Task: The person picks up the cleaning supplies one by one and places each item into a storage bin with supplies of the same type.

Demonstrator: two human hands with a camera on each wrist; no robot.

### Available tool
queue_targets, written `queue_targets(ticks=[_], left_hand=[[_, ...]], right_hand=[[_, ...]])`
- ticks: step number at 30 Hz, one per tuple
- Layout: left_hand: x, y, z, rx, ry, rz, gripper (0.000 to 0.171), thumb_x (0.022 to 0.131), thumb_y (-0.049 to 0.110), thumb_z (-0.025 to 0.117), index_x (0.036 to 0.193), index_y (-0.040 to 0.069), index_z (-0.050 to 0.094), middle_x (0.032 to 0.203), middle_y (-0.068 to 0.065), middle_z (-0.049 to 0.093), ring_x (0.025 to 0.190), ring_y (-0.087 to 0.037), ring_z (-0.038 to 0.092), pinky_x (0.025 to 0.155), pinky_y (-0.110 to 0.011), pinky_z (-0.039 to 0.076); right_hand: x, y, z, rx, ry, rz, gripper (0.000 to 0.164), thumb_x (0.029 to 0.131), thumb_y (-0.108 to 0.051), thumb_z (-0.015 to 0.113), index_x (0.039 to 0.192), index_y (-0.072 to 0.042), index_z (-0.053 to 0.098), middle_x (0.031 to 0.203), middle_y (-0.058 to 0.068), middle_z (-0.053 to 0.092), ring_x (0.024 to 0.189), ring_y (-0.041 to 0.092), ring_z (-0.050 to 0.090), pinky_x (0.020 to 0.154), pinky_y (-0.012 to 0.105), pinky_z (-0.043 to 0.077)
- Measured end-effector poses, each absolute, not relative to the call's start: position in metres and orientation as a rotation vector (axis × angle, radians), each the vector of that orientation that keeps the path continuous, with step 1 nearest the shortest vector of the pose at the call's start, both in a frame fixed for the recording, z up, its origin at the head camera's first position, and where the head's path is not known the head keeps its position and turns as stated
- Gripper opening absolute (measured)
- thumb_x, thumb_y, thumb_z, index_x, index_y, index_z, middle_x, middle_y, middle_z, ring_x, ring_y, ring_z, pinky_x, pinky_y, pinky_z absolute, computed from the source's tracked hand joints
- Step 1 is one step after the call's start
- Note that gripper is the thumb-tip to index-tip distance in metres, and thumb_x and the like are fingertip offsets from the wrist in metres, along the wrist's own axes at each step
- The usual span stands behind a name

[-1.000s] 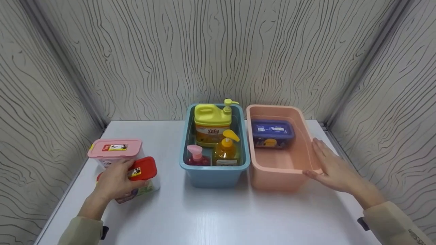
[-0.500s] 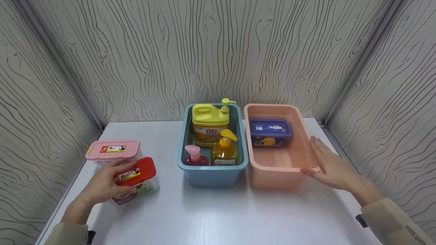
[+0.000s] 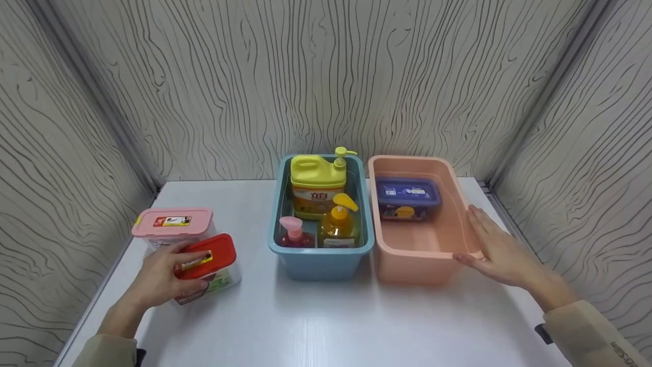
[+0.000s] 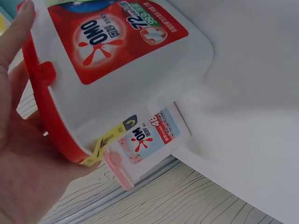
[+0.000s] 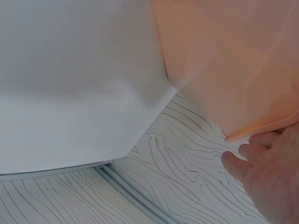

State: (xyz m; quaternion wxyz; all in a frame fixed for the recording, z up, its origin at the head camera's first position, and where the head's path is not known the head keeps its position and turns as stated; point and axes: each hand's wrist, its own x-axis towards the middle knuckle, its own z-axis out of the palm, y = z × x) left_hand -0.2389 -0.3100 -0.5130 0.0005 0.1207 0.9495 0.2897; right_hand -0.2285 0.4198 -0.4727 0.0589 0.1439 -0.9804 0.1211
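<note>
My left hand (image 3: 155,278) grips the red-lidded white OMO detergent box (image 3: 221,255) from its left end, thumb on the near side and fingers across the lid to the far side. The left wrist view shows the box's printed label (image 4: 103,39) and the hand around the red lid. Just behind it stands a pink-lidded OMO box (image 3: 175,220), partly hidden. On the right, my right hand (image 3: 501,255) rests with extended fingers against the near right corner of a peach bin (image 3: 417,266). A dark blue lidded box (image 3: 407,192) sits at the back of that bin.
Left of the peach bin stands a blue bin (image 3: 318,265). It holds a yellow jug with a pump (image 3: 318,191), an amber pump bottle (image 3: 338,229) and a small pink-topped pump bottle (image 3: 294,235). Wood-grain panels (image 3: 326,86) enclose the white table (image 3: 316,321).
My left hand has shifted left and back along the red-lidded box, uncovering more of its lid. The box has hardly moved. My right hand stays on the peach bin.
</note>
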Motion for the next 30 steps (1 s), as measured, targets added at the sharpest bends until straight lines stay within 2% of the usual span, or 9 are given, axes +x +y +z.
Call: queue_targets(ticks=[11, 18, 21, 26, 28, 30], left_hand=[[-0.243, -0.31, -0.513, 0.381, 2.963, 0.935, 0.066, 0.086, 0.031, 0.098, 0.148, 0.027, 0.075, 0.169, -0.016, 0.055, 0.151, -0.045, 0.048, 0.117, -0.077, 0.05], [-0.244, -0.308, -0.507, 0.393, 2.942, 0.934, 0.065, 0.087, 0.028, 0.098, 0.148, 0.026, 0.076, 0.166, -0.016, 0.056, 0.149, -0.043, 0.05, 0.116, -0.074, 0.054], [-0.244, -0.305, -0.501, 0.413, 2.934, 0.934, 0.064, 0.087, 0.027, 0.098, 0.147, 0.025, 0.076, 0.164, -0.015, 0.058, 0.147, -0.041, 0.053, 0.113, -0.069, 0.058], [-0.243, -0.299, -0.486, 0.489, 2.953, 0.914, 0.059, 0.087, 0.028, 0.098, 0.143, 0.021, 0.079, 0.157, -0.015, 0.064, 0.14, -0.038, 0.058, 0.1, -0.05, 0.066], [-0.241, -0.296, -0.479, 0.519, 2.956, 0.909, 0.058, 0.087, 0.03, 0.098, 0.142, 0.021, 0.079, 0.156, -0.016, 0.065, 0.138, -0.038, 0.059, 0.097, -0.048, 0.067], [-0.239, -0.292, -0.471, 0.54, 2.952, 0.911, 0.059, 0.087, 0.032, 0.098, 0.142, 0.022, 0.08, 0.157, -0.016, 0.064, 0.138, -0.039, 0.059, 0.098, -0.052, 0.067]], right_hand=[[-0.228, 0.421, -0.474, 0.424, -2.975, 0.36, 0.112, 0.1, -0.057, 0.074, 0.176, 0.005, 0.02, 0.185, 0.031, 0.023, 0.168, 0.06, 0.028, 0.128, 0.084, 0.03], [-0.229, 0.421, -0.476, 0.435, -2.967, 0.369, 0.112, 0.1, -0.057, 0.074, 0.175, 0.007, 0.022, 0.184, 0.031, 0.024, 0.168, 0.059, 0.028, 0.129, 0.083, 0.031], [-0.229, 0.421, -0.477, 0.436, -2.961, 0.37, 0.112, 0.099, -0.056, 0.075, 0.175, 0.007, 0.022, 0.184, 0.031, 0.024, 0.168, 0.059, 0.028, 0.129, 0.082, 0.032], [-0.229, 0.421, -0.478, 0.485, -2.903, 0.374, 0.11, 0.098, -0.052, 0.078, 0.172, 0.012, 0.028, 0.181, 0.034, 0.03, 0.166, 0.06, 0.032, 0.128, 0.079, 0.036], [-0.229, 0.422, -0.478, 0.5, -2.887, 0.375, 0.109, 0.097, -0.05, 0.079, 0.17, 0.014, 0.03, 0.18, 0.035, 0.031, 0.165, 0.061, 0.033, 0.127, 0.078, 0.037], [-0.229, 0.422, -0.477, 0.494, -2.897, 0.372, 0.109, 0.097, -0.051, 0.078, 0.171, 0.013, 0.029, 0.181, 0.034, 0.03, 0.165, 0.06, 0.033, 0.127, 0.078, 0.037]])
